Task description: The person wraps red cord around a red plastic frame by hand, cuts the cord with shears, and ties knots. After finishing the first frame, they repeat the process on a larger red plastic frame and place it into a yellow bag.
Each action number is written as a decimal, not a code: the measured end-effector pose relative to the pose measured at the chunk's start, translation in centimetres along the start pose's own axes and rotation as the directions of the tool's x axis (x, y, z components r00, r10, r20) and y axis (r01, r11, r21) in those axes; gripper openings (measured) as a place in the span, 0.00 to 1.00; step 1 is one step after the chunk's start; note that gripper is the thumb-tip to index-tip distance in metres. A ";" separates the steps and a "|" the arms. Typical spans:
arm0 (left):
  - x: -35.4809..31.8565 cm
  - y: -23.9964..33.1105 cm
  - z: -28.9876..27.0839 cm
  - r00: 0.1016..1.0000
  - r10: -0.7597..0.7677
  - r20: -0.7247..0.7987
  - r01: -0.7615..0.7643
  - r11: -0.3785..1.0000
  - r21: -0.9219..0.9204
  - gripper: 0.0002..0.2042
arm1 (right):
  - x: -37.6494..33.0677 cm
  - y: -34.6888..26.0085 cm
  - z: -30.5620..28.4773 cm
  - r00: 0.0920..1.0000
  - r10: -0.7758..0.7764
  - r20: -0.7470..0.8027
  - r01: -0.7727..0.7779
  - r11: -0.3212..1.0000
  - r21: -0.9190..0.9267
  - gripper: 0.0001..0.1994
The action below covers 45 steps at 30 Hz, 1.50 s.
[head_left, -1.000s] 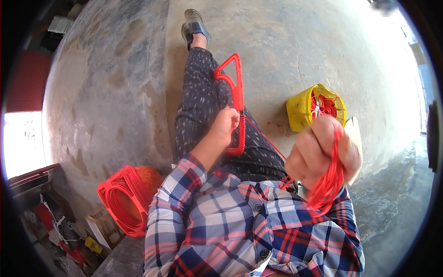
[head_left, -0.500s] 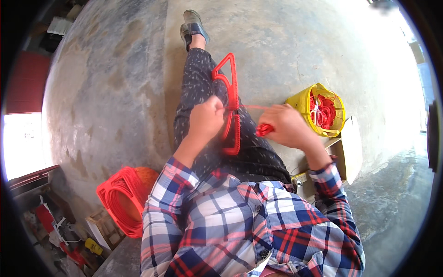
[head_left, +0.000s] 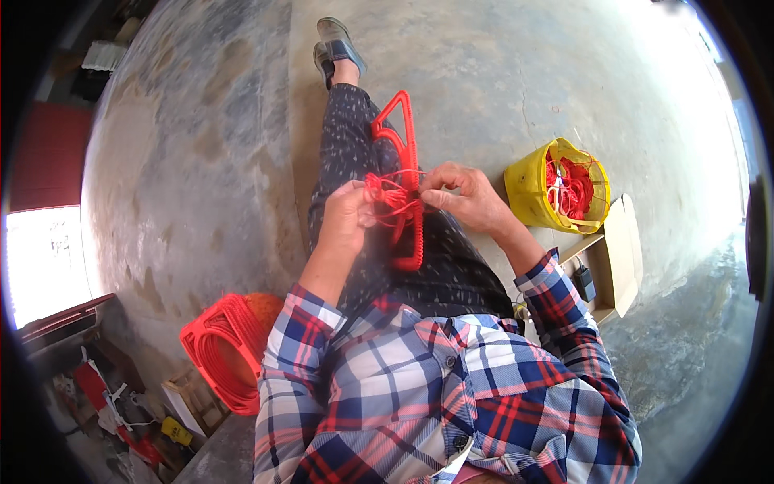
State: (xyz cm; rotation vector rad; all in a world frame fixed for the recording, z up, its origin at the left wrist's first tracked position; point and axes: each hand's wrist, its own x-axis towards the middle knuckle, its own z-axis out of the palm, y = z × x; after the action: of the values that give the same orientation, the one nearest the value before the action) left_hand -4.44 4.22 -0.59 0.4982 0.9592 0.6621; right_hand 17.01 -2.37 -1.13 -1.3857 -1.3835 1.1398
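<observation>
So the person is sitting on a bare grey concrete floor with one leg stretched out, and a red triangular frame wrapped in red cord lies along the thigh of the dark dotted trousers, propped there, I reckon, so the lap takes the weight and both hands stay free for the fiddly bit. The left hand is curled shut around a loose bunch of thin red cord loops right beside the frame's long side, looks like it's gathering the slack so it doesn't tangle. The right hand comes in from the other side, thumb and forefinger pinched together on the cord right at the frame's edge, other fingers tucked under; the two hands sit close, nearly meeting over the frame. Off to the person's right on the floor there's a yellow plastic bucket full of red cord, near enough to reach without getting up, and just beside it an open brown cardboard box with something small and dark inside, can't tell what. On the left, well apart from the hands, a stack of finished-looking red wound frames lies flat on the floor, next to a cluttered heap of bits and pieces I can't make out.
</observation>
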 end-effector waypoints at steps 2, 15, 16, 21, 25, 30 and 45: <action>-0.7 0.3 0.6 0.998 -0.038 0.040 0.041 0.996 -0.074 0.04 | 0.0 -3.0 0.7 0.964 -0.265 -0.014 0.251 0.928 -0.275 0.10; 0.7 -2.5 3.6 0.997 0.051 -0.060 -0.044 0.993 0.110 0.05 | -2.2 -12.0 -18.3 0.924 -0.305 -0.232 0.332 0.336 0.881 0.08; 1.4 -3.3 4.0 0.997 0.019 -0.081 -0.015 0.998 0.054 0.08 | -4.2 -13.4 -19.8 0.902 -0.328 -0.280 0.406 0.426 0.809 0.07; 3.4 -5.0 2.2 0.996 -0.054 -0.065 0.058 0.997 0.059 0.12 | -12.2 -15.8 -22.8 0.883 -0.361 -0.301 0.470 0.702 0.536 0.09; 3.9 -5.3 1.1 0.992 -0.112 0.067 0.110 0.994 0.025 0.13 | -17.4 -11.5 -26.3 0.682 -0.123 -0.721 0.426 0.869 0.254 0.10; 1.7 -4.4 2.9 0.995 0.086 -0.055 -0.078 0.988 0.133 0.13 | -14.9 -2.0 -22.5 0.599 0.373 -0.709 0.210 0.781 0.588 0.10; -3.4 3.0 2.0 0.921 0.283 0.269 -0.128 0.869 -0.478 0.10 | -3.5 0.6 -3.5 0.869 0.136 0.476 -0.489 0.391 0.780 0.25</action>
State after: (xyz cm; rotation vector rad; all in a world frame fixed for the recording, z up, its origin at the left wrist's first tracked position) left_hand -4.95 3.70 4.31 0.2822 0.4081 0.9364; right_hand 20.63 -5.79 -0.83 -0.6439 -0.4496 2.0600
